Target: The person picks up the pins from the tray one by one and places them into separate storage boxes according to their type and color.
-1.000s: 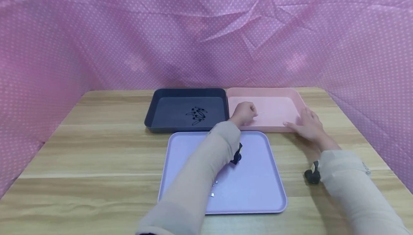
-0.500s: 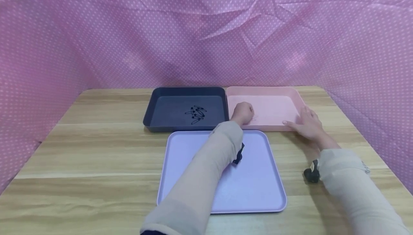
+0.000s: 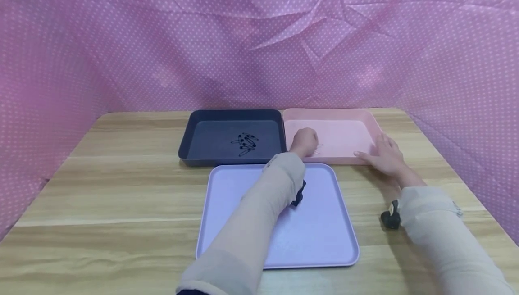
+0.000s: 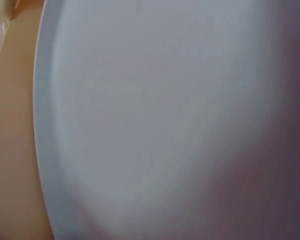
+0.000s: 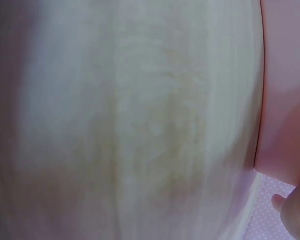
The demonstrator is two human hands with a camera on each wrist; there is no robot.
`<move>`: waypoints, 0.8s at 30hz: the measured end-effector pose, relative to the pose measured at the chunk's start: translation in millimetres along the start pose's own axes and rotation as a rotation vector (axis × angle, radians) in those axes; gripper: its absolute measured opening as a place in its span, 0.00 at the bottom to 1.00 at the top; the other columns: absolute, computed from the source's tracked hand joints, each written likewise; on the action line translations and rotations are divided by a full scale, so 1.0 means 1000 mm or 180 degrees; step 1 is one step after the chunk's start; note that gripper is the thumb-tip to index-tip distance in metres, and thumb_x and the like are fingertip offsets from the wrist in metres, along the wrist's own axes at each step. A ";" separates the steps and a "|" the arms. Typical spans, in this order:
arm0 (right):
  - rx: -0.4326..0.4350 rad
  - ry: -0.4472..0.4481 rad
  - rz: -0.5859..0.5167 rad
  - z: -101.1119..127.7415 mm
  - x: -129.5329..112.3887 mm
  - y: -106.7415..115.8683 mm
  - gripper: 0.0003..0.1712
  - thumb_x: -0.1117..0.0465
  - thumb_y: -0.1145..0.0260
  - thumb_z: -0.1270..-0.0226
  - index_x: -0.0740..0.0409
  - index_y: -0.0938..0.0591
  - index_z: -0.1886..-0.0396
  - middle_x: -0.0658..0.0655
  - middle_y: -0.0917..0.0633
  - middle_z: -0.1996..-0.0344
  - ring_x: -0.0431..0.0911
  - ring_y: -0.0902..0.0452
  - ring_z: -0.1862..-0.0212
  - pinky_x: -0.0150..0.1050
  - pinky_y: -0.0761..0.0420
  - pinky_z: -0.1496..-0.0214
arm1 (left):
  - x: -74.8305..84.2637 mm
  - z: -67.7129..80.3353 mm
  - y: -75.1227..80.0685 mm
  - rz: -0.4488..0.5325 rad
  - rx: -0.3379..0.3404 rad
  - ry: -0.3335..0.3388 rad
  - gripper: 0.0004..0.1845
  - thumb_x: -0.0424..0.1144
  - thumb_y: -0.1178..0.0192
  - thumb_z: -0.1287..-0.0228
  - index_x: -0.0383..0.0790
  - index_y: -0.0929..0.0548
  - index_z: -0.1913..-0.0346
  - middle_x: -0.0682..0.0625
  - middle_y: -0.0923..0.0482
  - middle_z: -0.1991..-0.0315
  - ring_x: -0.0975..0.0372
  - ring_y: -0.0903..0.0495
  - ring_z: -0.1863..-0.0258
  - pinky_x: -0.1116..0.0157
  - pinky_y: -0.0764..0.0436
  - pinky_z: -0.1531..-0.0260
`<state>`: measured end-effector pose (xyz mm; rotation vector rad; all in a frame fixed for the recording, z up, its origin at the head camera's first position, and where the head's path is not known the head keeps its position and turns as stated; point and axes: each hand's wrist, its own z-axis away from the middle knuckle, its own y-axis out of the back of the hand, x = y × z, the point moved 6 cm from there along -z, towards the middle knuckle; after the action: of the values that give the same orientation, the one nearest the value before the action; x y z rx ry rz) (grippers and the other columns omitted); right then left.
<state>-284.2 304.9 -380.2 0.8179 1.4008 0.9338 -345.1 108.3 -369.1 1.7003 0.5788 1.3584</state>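
My left hand (image 3: 305, 142) reaches over the lavender tray (image 3: 324, 223) into the near left corner of the pink tray (image 3: 324, 114). Its knuckles face up and its fingers curl down, so what they hold is hidden. Faint silvery pins (image 3: 318, 149) lie on the pink floor just right of it. My right hand (image 3: 383, 155) rests flat, fingers straight, on the pink tray's front right rim. The left wrist view is a blur of lavender tray (image 4: 140, 125). The right wrist view shows blurred table wood (image 5: 140, 125) and the pink tray wall (image 5: 285, 100).
A dark tray (image 3: 190, 137) holding several black safety pins (image 3: 245, 144) stands left of the pink one, touching it. The wooden table (image 3: 121, 196) is bare on the left and along the front. Pink dotted cloth (image 3: 259, 38) walls in the back and sides.
The left hand has sunk slightly into the pink tray. The silver pin seen sticking out by its fingers no longer shows. The sleeve now covers two small pins on the lavender tray.
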 end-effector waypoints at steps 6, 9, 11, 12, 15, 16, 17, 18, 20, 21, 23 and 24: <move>-0.0016 0.0020 0.0049 0.001 0.000 0.001 0.58 0.36 0.50 0.44 0.78 0.66 0.40 0.78 0.65 0.41 0.70 0.70 0.41 0.64 0.64 0.46 | 0.001 0.003 0.007 0.0156 -0.0025 -0.0039 0.06 0.31 0.50 0.44 0.39 0.23 0.71 0.54 0.25 0.72 0.64 0.28 0.69 0.74 0.31 0.66; -0.0016 0.0019 0.0055 0.002 0.001 0.002 0.58 0.36 0.51 0.44 0.78 0.66 0.40 0.78 0.65 0.41 0.70 0.70 0.41 0.64 0.64 0.47 | 0.003 0.004 0.012 0.0181 -0.0053 -0.0156 0.05 0.32 0.49 0.43 0.39 0.22 0.70 0.53 0.25 0.71 0.64 0.28 0.69 0.74 0.31 0.65; -0.0002 0.0026 0.0062 0.002 0.001 0.002 0.58 0.36 0.50 0.44 0.78 0.66 0.40 0.78 0.65 0.41 0.70 0.69 0.41 0.65 0.64 0.47 | 0.005 0.007 0.017 0.0186 -0.0077 -0.0233 0.05 0.33 0.49 0.43 0.38 0.22 0.69 0.52 0.24 0.70 0.64 0.27 0.68 0.74 0.30 0.65; 0.0005 0.0032 0.0045 0.002 0.001 0.002 0.58 0.36 0.50 0.44 0.78 0.66 0.40 0.77 0.64 0.40 0.70 0.69 0.41 0.65 0.64 0.47 | 0.005 0.008 0.020 0.0174 -0.0080 -0.0273 0.05 0.34 0.48 0.42 0.38 0.22 0.69 0.52 0.24 0.70 0.63 0.27 0.68 0.73 0.30 0.64; 0.0026 0.0056 0.0001 0.001 0.000 0.002 0.57 0.36 0.50 0.43 0.76 0.66 0.39 0.77 0.63 0.40 0.70 0.68 0.41 0.65 0.64 0.47 | 0.004 0.012 0.030 0.0126 -0.0057 -0.0340 0.06 0.35 0.48 0.42 0.38 0.21 0.69 0.51 0.23 0.70 0.63 0.27 0.68 0.73 0.31 0.63; 0.0028 0.0059 -0.0011 0.001 -0.001 0.001 0.57 0.36 0.50 0.43 0.76 0.66 0.39 0.76 0.63 0.40 0.70 0.68 0.41 0.65 0.64 0.47 | 0.004 0.014 0.033 0.0130 -0.0064 -0.0343 0.06 0.35 0.47 0.42 0.38 0.21 0.70 0.51 0.23 0.70 0.63 0.27 0.68 0.73 0.31 0.63; 0.0033 0.0059 -0.0024 0.000 -0.001 0.001 0.57 0.36 0.50 0.44 0.76 0.65 0.39 0.76 0.63 0.40 0.70 0.68 0.41 0.65 0.63 0.47 | 0.003 0.016 0.035 0.0145 -0.0074 -0.0336 0.06 0.35 0.47 0.42 0.38 0.21 0.70 0.51 0.23 0.70 0.63 0.27 0.68 0.72 0.31 0.63; 0.0031 0.0054 -0.0036 0.000 -0.002 0.001 0.57 0.36 0.50 0.44 0.76 0.65 0.39 0.76 0.63 0.40 0.70 0.68 0.41 0.65 0.63 0.47 | 0.002 0.018 0.038 0.0138 -0.0084 -0.0338 0.06 0.36 0.47 0.43 0.38 0.21 0.70 0.51 0.23 0.70 0.63 0.28 0.68 0.72 0.31 0.63; 0.0032 0.0039 -0.0017 0.000 -0.002 0.001 0.58 0.36 0.50 0.44 0.77 0.65 0.39 0.77 0.63 0.40 0.70 0.68 0.41 0.65 0.63 0.47 | 0.001 0.021 0.042 0.0144 -0.0109 -0.0372 0.06 0.36 0.46 0.43 0.38 0.21 0.71 0.51 0.23 0.70 0.63 0.28 0.68 0.72 0.31 0.63; 0.0033 0.0029 -0.0005 0.000 -0.001 0.001 0.58 0.35 0.50 0.44 0.77 0.65 0.39 0.77 0.63 0.40 0.70 0.68 0.41 0.65 0.63 0.47 | 0.001 0.024 0.043 0.0157 -0.0130 -0.0382 0.05 0.36 0.46 0.43 0.38 0.21 0.71 0.51 0.23 0.70 0.63 0.27 0.67 0.72 0.31 0.63; 0.0025 0.0020 0.0004 0.000 0.000 0.002 0.58 0.35 0.50 0.45 0.77 0.66 0.40 0.77 0.63 0.40 0.70 0.68 0.41 0.65 0.63 0.47 | 0.000 0.027 0.045 0.0173 -0.0174 -0.0401 0.05 0.36 0.46 0.43 0.38 0.21 0.71 0.51 0.23 0.70 0.63 0.28 0.68 0.71 0.30 0.64; 0.0020 0.0016 0.0008 0.000 0.000 0.002 0.58 0.35 0.50 0.45 0.77 0.66 0.40 0.77 0.63 0.40 0.70 0.68 0.41 0.65 0.63 0.47 | 0.000 0.030 0.047 0.0192 -0.0190 -0.0410 0.05 0.36 0.46 0.43 0.39 0.21 0.71 0.52 0.23 0.70 0.64 0.28 0.69 0.72 0.30 0.64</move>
<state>-284.4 306.3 -378.3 0.8226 1.4081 0.9343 -324.3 74.3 -331.0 1.7541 0.4129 1.2844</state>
